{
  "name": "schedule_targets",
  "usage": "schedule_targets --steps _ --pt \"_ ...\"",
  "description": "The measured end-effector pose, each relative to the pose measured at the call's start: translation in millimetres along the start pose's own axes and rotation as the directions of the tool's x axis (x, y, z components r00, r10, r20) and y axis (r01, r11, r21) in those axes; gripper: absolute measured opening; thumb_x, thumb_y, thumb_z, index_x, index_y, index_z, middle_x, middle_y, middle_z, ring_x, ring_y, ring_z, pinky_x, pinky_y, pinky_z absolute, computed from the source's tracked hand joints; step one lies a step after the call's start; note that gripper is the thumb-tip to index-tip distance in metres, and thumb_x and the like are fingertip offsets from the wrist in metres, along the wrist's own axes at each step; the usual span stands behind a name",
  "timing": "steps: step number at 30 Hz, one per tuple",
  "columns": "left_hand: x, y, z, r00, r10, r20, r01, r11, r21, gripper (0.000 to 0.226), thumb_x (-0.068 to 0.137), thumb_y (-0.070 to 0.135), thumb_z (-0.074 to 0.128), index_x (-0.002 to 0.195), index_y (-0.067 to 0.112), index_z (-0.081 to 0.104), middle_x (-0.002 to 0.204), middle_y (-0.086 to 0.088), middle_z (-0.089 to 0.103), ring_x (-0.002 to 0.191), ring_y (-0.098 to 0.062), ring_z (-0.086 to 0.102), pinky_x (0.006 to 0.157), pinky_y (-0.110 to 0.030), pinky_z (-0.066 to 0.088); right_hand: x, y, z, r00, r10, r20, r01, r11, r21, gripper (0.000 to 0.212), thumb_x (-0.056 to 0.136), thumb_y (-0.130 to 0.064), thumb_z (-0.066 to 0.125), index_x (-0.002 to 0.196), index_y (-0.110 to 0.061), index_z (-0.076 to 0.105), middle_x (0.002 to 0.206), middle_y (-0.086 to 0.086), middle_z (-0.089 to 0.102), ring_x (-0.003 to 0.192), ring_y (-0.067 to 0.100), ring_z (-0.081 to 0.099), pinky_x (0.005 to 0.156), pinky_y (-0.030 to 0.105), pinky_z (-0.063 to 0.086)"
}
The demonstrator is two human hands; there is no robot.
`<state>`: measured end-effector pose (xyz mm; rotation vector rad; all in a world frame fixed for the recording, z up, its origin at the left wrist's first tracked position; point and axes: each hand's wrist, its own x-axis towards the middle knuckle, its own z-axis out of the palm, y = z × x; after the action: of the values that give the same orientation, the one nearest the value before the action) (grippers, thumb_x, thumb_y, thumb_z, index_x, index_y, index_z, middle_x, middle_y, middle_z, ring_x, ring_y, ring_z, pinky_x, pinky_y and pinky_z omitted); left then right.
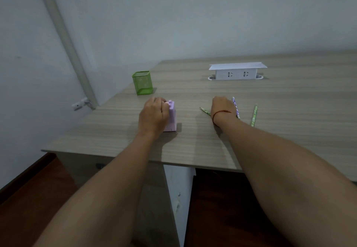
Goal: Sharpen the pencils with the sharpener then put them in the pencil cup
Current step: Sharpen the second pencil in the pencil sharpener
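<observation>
My left hand [153, 114] grips a pale purple sharpener [171, 116] that stands upright on the wooden table [289, 134]. A green mesh pencil cup [142, 82] stands behind it near the table's left edge. My right hand [222, 107] lies over a green pencil [205, 111], whose tip sticks out to the left; its fingers are hidden, so its hold is unclear. A purple patterned pencil [235, 107] lies just right of that hand. Another green pencil [254, 115] lies further right.
A white socket box [236, 71] with a raised lid sits at the back middle of the table. The wall is close behind, and a pipe [63, 39] runs down it on the left. The table's near edge lies under my forearms.
</observation>
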<state>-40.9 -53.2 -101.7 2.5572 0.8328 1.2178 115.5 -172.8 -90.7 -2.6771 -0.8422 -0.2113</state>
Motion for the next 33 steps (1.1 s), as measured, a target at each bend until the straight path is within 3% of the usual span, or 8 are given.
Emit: schedule_targets --steps 3,5,9,13,15,18,22,33 --pt "1.8 1.3 -2.0 0.999 -0.012 0.032 0.012 1.0 0.014 0.043 0.09 0.032 0.029 0.095 0.005 0.062 0.099 -0.016 0.06 0.094 -0.032 0.055 0.072 -0.037 0.043 1.2 -1.1 -4.6 1.0 -0.009 0.012 0.009 0.998 0.054 0.028 0.1 -0.019 0.047 0.115 -0.004 0.064 0.119 0.016 0.064 0.114 0.032 0.061 0.098 0.036 0.044" --pt "4.1 2.0 -4.9 0.997 -0.024 0.079 0.022 0.999 0.023 0.029 0.095 0.022 0.037 0.093 0.004 0.061 0.098 -0.016 0.058 0.094 -0.032 0.054 0.072 -0.036 0.041 -1.4 -1.2 -9.0 0.999 -0.036 -0.013 0.037 0.998 0.06 0.026 0.099 -0.012 0.044 0.115 -0.004 0.064 0.118 0.017 0.064 0.112 0.032 0.061 0.097 0.037 0.044" --pt "-0.1 -5.3 -18.9 0.997 -0.025 0.07 0.021 0.998 0.057 0.026 0.094 0.018 0.038 0.086 0.004 0.058 0.094 -0.017 0.057 0.09 -0.033 0.054 0.071 -0.038 0.043 -16.8 -10.2 -25.0 0.972 -0.223 0.072 0.224 0.975 0.003 0.035 0.093 0.004 0.044 0.122 -0.004 0.06 0.126 0.019 0.057 0.116 0.033 0.056 0.095 0.038 0.046" --pt "-13.8 -23.6 -41.0 0.998 -0.041 0.047 0.037 0.996 0.08 0.033 0.092 0.022 0.033 0.086 0.004 0.059 0.093 -0.017 0.058 0.088 -0.032 0.055 0.069 -0.036 0.04 -34.9 -22.3 -37.2 0.906 -0.341 0.251 0.359 0.933 -0.028 0.038 0.094 -0.002 0.051 0.13 -0.01 0.057 0.131 0.012 0.057 0.119 0.029 0.055 0.098 0.033 0.044" --pt "-18.3 -28.8 -48.6 0.996 -0.068 0.057 0.064 0.995 0.071 0.029 0.094 0.018 0.035 0.089 0.004 0.06 0.095 -0.017 0.058 0.09 -0.032 0.054 0.071 -0.035 0.04 -44.4 -24.9 -34.4 0.898 -0.379 0.226 0.394 0.919 -0.027 0.037 0.093 0.0 0.049 0.127 -0.012 0.059 0.128 0.012 0.059 0.115 0.029 0.058 0.093 0.032 0.046" --pt "-20.9 -29.0 -52.7 0.993 -0.077 0.095 0.072 0.996 0.054 0.028 0.095 0.017 0.036 0.092 0.005 0.061 0.1 -0.018 0.059 0.096 -0.032 0.055 0.076 -0.037 0.041 -61.2 -29.0 -36.4 0.901 -0.393 0.186 0.404 0.914 -0.024 0.039 0.093 0.004 0.044 0.125 -0.012 0.059 0.124 0.013 0.06 0.11 0.03 0.059 0.088 0.031 0.046" --pt "-21.8 -26.7 -55.0 0.983 -0.127 0.135 0.126 0.992 0.02 0.032 0.095 0.02 0.034 0.097 0.006 0.062 0.107 -0.019 0.06 0.102 -0.033 0.054 0.084 -0.04 0.045 -76.3 -37.7 -47.4 0.906 -0.377 0.193 0.388 0.922 -0.017 0.041 0.093 0.003 0.044 0.13 -0.009 0.056 0.131 0.016 0.055 0.117 0.031 0.056 0.096 0.032 0.044" --pt "-21.6 -28.0 -54.6 0.97 -0.169 0.177 0.176 0.984 -0.024 0.037 0.096 0.026 0.029 0.104 0.009 0.061 0.113 -0.017 0.059 0.105 -0.033 0.054 0.09 -0.042 0.046 -76.9 -51.4 -50.7 0.902 -0.378 0.209 0.393 0.919 -0.036 0.039 0.094 0.0 0.045 0.129 -0.011 0.058 0.131 0.015 0.056 0.117 0.031 0.057 0.098 0.035 0.045"
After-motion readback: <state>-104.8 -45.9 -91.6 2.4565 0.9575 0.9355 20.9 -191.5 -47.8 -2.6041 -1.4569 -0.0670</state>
